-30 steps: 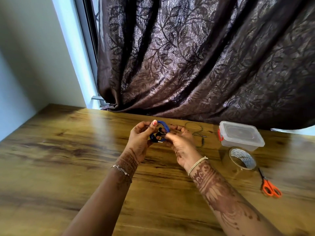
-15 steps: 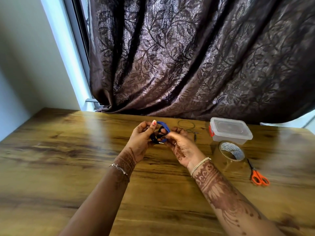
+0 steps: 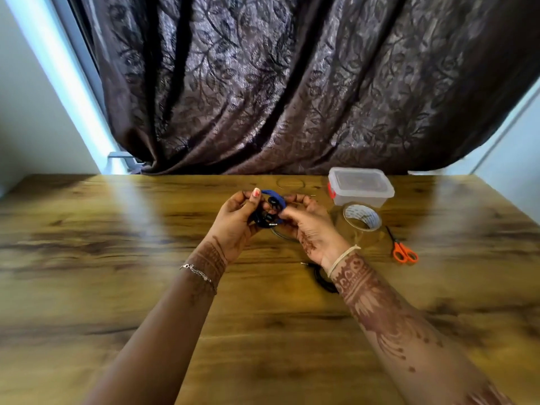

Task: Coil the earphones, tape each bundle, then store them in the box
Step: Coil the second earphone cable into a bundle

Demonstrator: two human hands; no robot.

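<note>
Box point(image 3: 361, 187) behind tape roll point(image 3: 362, 217), scissors point(image 3: 402, 249) right of roll

Before me lies a wooden table point(image 3: 87, 229) with dark-streaked grain, glossy where daylight falls across it. Behind it hangs a heavy brown curtain point(image 3: 292, 83) patterned with leaves, gathered in deep folds. To my left a pale wall point(image 3: 23, 127) meets a bright white window frame point(image 3: 68, 83).

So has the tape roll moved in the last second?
No. The tape roll still sits just in front of the box, as before; only the camera view shifted.
</note>
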